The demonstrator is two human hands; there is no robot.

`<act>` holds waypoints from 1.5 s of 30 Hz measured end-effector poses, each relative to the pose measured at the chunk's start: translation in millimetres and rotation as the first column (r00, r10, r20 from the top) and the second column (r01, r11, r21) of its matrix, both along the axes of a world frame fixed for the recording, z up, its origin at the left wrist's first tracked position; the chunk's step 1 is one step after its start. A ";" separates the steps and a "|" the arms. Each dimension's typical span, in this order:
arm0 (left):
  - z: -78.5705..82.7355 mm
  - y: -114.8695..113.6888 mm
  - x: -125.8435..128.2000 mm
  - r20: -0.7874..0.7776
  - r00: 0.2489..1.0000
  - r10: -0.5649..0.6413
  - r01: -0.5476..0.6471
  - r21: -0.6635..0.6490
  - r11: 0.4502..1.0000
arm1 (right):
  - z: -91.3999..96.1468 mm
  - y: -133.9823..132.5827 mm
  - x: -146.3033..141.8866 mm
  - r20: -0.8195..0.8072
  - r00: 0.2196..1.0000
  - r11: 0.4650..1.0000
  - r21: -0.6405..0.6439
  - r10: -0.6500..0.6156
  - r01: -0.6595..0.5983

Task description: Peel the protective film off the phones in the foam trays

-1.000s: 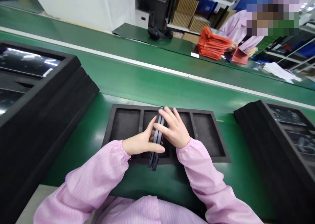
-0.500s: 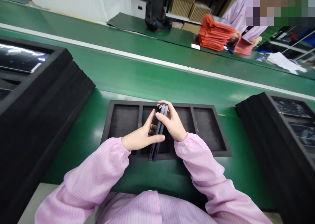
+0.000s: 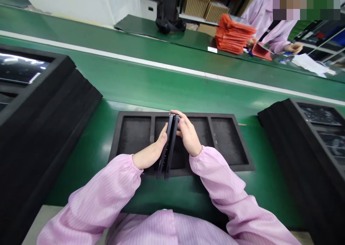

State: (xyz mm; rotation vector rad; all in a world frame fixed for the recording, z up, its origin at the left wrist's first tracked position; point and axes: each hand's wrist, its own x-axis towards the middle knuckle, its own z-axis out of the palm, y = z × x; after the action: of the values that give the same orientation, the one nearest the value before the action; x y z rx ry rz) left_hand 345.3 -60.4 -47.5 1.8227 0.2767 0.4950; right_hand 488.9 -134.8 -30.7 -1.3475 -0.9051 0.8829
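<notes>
Two dark, flat, phone-like devices (image 3: 167, 151) stand on edge side by side between my hands, with a narrow gap between them. My left hand (image 3: 151, 149) presses along the outer face of the left one. My right hand (image 3: 189, 135) grips the right one near its far end, and its fingertips reach over the far ends of both. Their broad faces are turned from view. Beneath them lies a black foam tray (image 3: 226, 141) with several rectangular compartments; the hands and devices hide part of it.
Stacked black foam trays (image 3: 61, 105) rise at the left, glossy panels in the top one. Another stack (image 3: 293, 144) stands at the right. Across the green bench (image 3: 161, 87), a co-worker's hand (image 3: 295, 48) is near orange packets (image 3: 233, 35).
The devices, close together before, now stand apart with a gap. My left hand has moved from open fingers around them to flat against the left one. The co-worker's hand has moved right.
</notes>
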 end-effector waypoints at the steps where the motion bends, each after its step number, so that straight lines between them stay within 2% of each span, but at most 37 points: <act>1: -0.6 0.0 -1.2 -0.039 0.999 -0.037 0.034 -0.056 0.998 | -0.6 -0.5 0.4 0.003 1.000 1.000 0.003 0.004 -0.004; 3: -0.2 -0.1 -3.2 -0.125 0.984 -0.130 0.109 -0.159 0.981 | -2.2 -1.8 0.5 0.007 1.000 1.000 0.012 0.001 -0.002; 6: 4.2 -1.0 -3.9 -0.184 0.958 -0.221 0.181 -0.212 0.960 | -5.3 -3.5 -0.5 -0.006 1.000 0.998 0.057 -0.015 0.016; 10: 10.7 -6.5 -2.9 -0.144 0.966 -0.215 0.180 -0.224 0.958 | -2.9 -5.1 3.6 -0.003 1.000 0.994 0.106 -0.021 0.021; 13: 14.3 -12.4 -4.7 -0.119 0.985 -0.123 0.109 -0.124 0.986 | 10.6 -10.1 15.9 -0.042 0.998 0.999 0.034 0.044 -0.043; 16: 20.0 -13.6 -9.6 0.026 0.999 -0.019 0.016 0.123 0.992 | 26.7 -22.1 28.5 -0.161 0.978 0.977 -0.145 0.134 -0.157; 18: 24.4 -9.7 -13.7 0.172 0.985 0.000 -0.060 0.341 0.938 | 32.3 -31.5 31.2 -0.284 0.929 0.925 -0.225 0.238 -0.306; 19: 26.2 -6.7 -15.7 0.224 0.975 0.003 -0.107 0.450 0.886 | 32.9 -35.3 30.3 -0.357 0.881 0.884 -0.232 0.311 -0.406; 21: 27.9 0.5 -18.9 0.256 0.967 0.011 -0.177 0.639 0.748 | 30.7 -39.6 25.1 -0.508 0.736 0.765 -0.208 0.448 -0.609; 23: 26.9 7.3 -20.7 0.226 0.974 0.012 -0.183 0.755 0.630 | 26.4 -39.5 17.8 -0.639 0.590 0.657 -0.171 0.493 -0.734; 25: 24.0 12.0 -20.9 0.199 0.980 -0.010 -0.156 0.800 0.580 | 21.9 -37.0 11.7 -0.719 0.518 0.620 -0.155 0.464 -0.769; 28: 18.9 14.1 -19.6 0.180 0.982 -0.050 -0.124 0.828 0.546 | 15.2 -34.3 8.1 -0.733 0.515 0.632 -0.152 0.444 -0.760; 32: 15.7 10.5 -17.0 0.133 0.988 -0.078 -0.086 0.897 0.434 | 2.3 -34.0 10.3 -0.730 0.502 0.605 -0.153 0.463 -0.781; 34: 16.2 9.4 -16.3 0.078 0.996 -0.044 -0.053 0.913 0.405 | -4.7 -32.6 10.7 -0.748 0.484 0.615 -0.131 0.454 -0.778; 37: 18.3 13.9 -20.1 0.018 1.000 0.024 -0.026 0.921 0.389 | -11.3 -28.9 8.5 -0.786 0.478 0.668 -0.114 0.392 -0.735; 41: 18.9 32.5 -42.4 0.055 0.991 0.121 -0.098 0.918 0.383 | -11.3 -26.1 5.2 -0.823 0.512 0.824 -0.099 0.247 -0.558; 42: 17.7 38.0 -50.6 0.067 0.987 0.147 -0.119 0.917 0.381 | -10.8 -25.7 5.0 -0.825 0.515 0.844 -0.092 0.234 -0.529; 45: 9.1 50.7 -76.2 0.047 0.975 0.219 -0.127 0.920 0.371 | -10.8 -23.6 3.6 -0.805 0.559 0.841 -0.154 0.198 -0.519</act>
State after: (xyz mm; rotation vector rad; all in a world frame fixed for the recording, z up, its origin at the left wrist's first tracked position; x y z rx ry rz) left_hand 269.1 -9.7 -38.4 2.9725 0.2686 0.8318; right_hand 492.5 -158.4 -41.5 -0.9089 -0.3192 1.8757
